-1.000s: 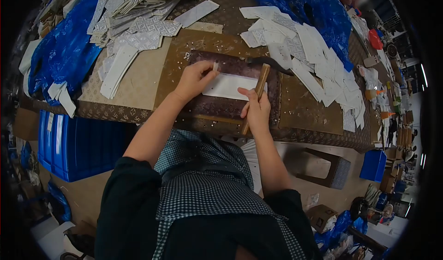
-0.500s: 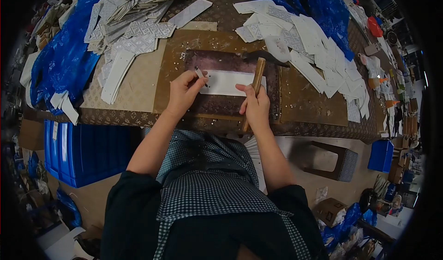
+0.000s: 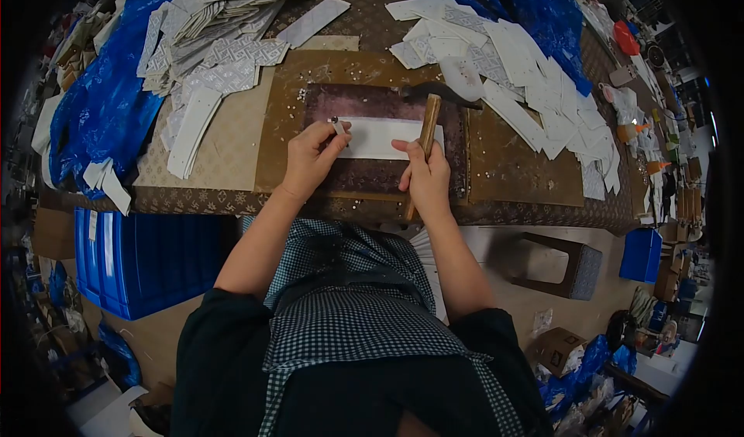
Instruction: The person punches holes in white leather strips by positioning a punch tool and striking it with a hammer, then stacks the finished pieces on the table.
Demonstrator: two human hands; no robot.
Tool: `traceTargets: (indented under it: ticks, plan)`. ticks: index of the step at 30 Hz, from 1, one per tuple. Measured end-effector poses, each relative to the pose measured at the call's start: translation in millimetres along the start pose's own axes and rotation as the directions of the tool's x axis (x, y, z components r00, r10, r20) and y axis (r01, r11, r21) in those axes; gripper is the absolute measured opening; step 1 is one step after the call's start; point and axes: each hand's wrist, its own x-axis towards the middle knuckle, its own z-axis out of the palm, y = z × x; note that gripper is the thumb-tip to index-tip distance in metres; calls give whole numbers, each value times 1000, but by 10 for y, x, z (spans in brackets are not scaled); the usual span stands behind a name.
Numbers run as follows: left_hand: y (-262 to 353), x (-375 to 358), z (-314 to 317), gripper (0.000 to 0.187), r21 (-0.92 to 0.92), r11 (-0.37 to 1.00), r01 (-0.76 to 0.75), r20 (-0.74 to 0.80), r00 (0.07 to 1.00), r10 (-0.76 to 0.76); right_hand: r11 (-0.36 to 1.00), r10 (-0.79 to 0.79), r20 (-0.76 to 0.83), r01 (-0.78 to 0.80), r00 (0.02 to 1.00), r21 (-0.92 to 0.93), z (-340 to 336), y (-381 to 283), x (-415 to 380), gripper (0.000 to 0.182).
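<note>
My left hand [image 3: 313, 155] is closed, pinching a small metal punch [image 3: 338, 125] upright between thumb and fingertips. The punch stands over the left end of a white rectangular strip [image 3: 377, 139]; whether its tip touches is hidden by the fingers. Wrapped round the wooden handle of a hammer [image 3: 428, 127], my right hand [image 3: 428, 177] is near the strip's right end. The hammer's dark head points away from me, above the strip. Under the strip lies a worn purple-brown pad [image 3: 364, 102], on a brown board [image 3: 527, 170] scattered with small pale bits.
Stacked patterned strips [image 3: 232, 18] fill the back left. A loose heap of white strips [image 3: 527, 73] covers the right. Blue plastic sheets [image 3: 101, 104] lie at both sides. Below the table are a blue bin [image 3: 147, 263] and a stool [image 3: 581, 270].
The punch and my left fingertips have shifted slightly right over the strip's left end. My right hand keeps the hammer in nearly the same place. The whole view has moved slightly.
</note>
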Motion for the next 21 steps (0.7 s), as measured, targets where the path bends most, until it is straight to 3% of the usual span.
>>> traceTargets:
  ticks: [4, 7, 10, 12, 15, 17, 19, 21]
  plan:
    - [-19, 17, 33, 14, 16, 994, -111, -14, 994, 111, 998, 24, 62, -20, 998, -54, -40, -34, -12, 24]
    - [-25, 62, 25, 13, 39, 984, -175, 8, 985, 175, 965, 118, 255, -50, 960, -257, -161, -395, -38, 22]
    - [15, 45, 4, 13, 75, 977, -198, 31, 980, 196, 981, -17, 389, 90, 921, -171, -181, -1214, -155, 19]
    - [28, 49, 13, 12, 85, 973, -215, 23, 977, 214, 971, -184, 345, 225, 921, -85, -141, -1723, -281, 18]
    - [6, 52, 37, 12, 73, 964, -254, -8, 967, 256, 874, -473, 371, 478, 800, 83, -170, -1911, -348, 14]
    - [-23, 55, 49, 11, 63, 957, -284, -19, 958, 285, 871, -366, 408, 462, 836, -165, -108, -1736, -360, 17]
    - [-9, 44, 24, 12, 86, 969, -233, 20, 973, 232, 777, -137, 491, 400, 860, -486, -95, -1510, -308, 23]
    - [-22, 36, 19, 11, 89, 969, -229, 30, 973, 228, 773, 25, 498, 299, 867, -560, -126, -1394, -303, 23]
